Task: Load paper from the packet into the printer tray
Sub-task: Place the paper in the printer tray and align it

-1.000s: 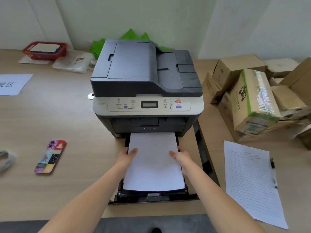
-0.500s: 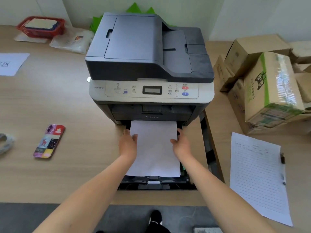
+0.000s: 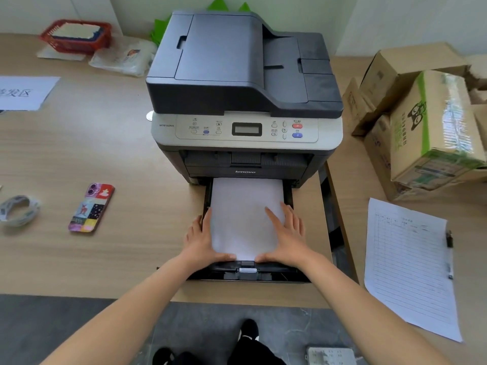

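A grey and black printer (image 3: 245, 75) stands on the wooden table, its black paper tray (image 3: 250, 272) pulled out toward me. A white paper stack (image 3: 245, 214) lies flat in the tray, its far end under the printer body. My left hand (image 3: 200, 241) lies along the stack's left edge with its thumb at the near left corner. My right hand (image 3: 287, 238) rests flat on the near right corner, fingers spread on top, thumb at the near edge. Neither hand lifts the paper. I cannot pick out a paper packet with certainty.
A phone (image 3: 91, 208) and a tape roll (image 3: 18, 210) lie to the left. A lined form (image 3: 411, 264) with a pen and cardboard boxes (image 3: 427, 122) sit to the right. A red basket (image 3: 76, 35) and a plastic bag (image 3: 123, 57) are at the back left.
Both hands slid back along the stack's sides from its middle to its near corners. The paper now sits lower and deeper in the tray. My view moved closer over the printer.
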